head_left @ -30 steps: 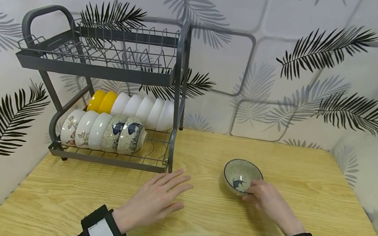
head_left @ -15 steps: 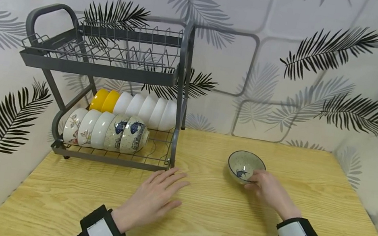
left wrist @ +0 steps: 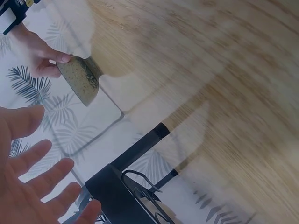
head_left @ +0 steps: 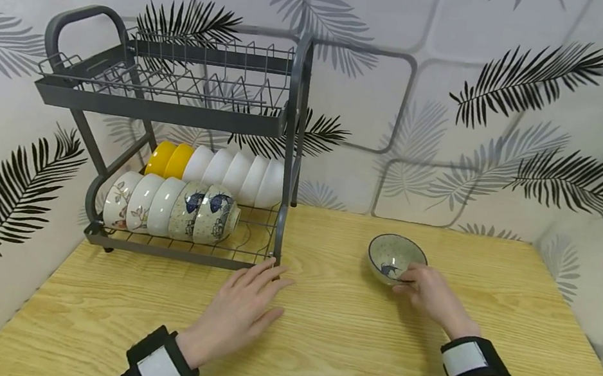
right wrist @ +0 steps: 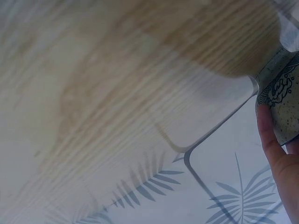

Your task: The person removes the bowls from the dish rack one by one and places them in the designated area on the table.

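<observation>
Monitor: Head view first. State the hands.

Operator: Right of centre, my right hand [head_left: 429, 291] pinches the near right rim of a speckled bowl [head_left: 394, 252], its mouth tipped toward me. At lower centre, my left hand [head_left: 236, 302] is spread wide and holds nothing. Its fingertips overlap the front right corner of the dish rack [head_left: 183, 115], which fills the left half; I cannot tell whether they touch.

Monitor: Is the bowl clear of the table [head_left: 340, 356]?

Operator: I cannot tell; its underside is hidden. In the rack's lower tier, two fish-patterned bowls [head_left: 212, 217] end the front row, apparently matching the held one.

Monitor: Left wrist view?

Operator: Upper left, the bowl shows side-on, its rim between thumb and fingers. My left fingers fan out along the lower left; the rack stands at lower centre.

Monitor: Advice?

Operator: I judge a one-sided rim pinch prone to swivelling. Set the thumb and fingers on opposite faces of the wall, press evenly, and move slowly. Use the free left hand to support the far side if the bowl tips.

Monitor: Right wrist view?

Operator: The bowl is cropped at the right edge. One finger lies along its outer wall; spread the load over several fingers.
</observation>
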Demonstrator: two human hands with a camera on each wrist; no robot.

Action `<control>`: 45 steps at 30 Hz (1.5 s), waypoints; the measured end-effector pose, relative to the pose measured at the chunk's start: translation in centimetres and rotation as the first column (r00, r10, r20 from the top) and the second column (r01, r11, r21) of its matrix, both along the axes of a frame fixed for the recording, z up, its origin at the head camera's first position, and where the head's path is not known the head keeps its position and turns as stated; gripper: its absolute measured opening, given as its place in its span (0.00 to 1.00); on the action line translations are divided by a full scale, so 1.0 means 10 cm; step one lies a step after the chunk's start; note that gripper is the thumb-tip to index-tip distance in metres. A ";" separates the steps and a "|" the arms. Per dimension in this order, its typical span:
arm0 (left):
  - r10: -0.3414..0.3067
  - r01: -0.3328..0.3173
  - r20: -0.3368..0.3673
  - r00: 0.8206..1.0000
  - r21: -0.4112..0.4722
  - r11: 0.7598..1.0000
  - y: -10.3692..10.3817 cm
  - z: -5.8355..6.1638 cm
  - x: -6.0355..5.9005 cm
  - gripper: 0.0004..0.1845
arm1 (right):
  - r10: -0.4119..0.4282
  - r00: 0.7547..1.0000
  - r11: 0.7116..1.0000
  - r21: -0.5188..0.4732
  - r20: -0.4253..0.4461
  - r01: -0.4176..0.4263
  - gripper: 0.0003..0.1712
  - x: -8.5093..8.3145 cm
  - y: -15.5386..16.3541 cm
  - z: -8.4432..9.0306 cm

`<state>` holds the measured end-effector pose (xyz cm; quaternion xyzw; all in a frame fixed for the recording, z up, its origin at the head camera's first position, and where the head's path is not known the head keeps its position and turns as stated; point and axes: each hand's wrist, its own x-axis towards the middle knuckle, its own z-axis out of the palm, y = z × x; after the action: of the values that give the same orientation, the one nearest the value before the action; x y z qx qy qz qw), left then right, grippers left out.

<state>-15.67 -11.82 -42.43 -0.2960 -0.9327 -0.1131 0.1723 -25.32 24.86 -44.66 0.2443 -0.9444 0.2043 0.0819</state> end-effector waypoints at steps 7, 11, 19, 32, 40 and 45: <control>0.058 -0.059 0.016 0.998 0.084 0.995 -0.01 0.01 -0.02 0.26 | 0.031 0.992 0.999 0.024 -0.126 -0.028 0.10 0.04 0.01 -0.05; 0.105 -0.103 -0.009 0.994 0.126 0.987 -0.02 0.02 -0.04 0.26 | 0.003 0.993 1.000 0.006 -0.118 -0.002 0.23 0.12 0.04 -0.05; 0.158 -0.155 0.003 0.987 0.209 0.966 -0.06 0.05 -0.08 0.25 | -0.037 0.999 0.996 -0.078 -0.012 0.036 0.42 0.28 0.09 -0.01; 0.273 -0.246 -0.036 0.961 0.328 0.912 -0.20 0.16 -0.14 0.28 | -0.015 0.991 0.966 -0.255 0.131 0.048 0.46 0.55 0.05 0.05; 0.314 -0.291 -0.001 0.949 0.376 0.880 -0.30 0.22 -0.21 0.32 | 0.007 0.992 0.953 -0.301 0.122 0.031 0.46 0.65 0.02 0.04; 0.324 -0.326 0.075 0.943 0.401 0.856 -0.35 0.25 -0.24 0.33 | 0.017 0.991 0.946 -0.323 0.132 0.026 0.46 0.72 0.00 0.03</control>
<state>-18.08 -15.30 -39.93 -0.0917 -0.9252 -0.2752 0.2448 -18.08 24.83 -44.34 0.2113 -0.9019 0.3723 0.0583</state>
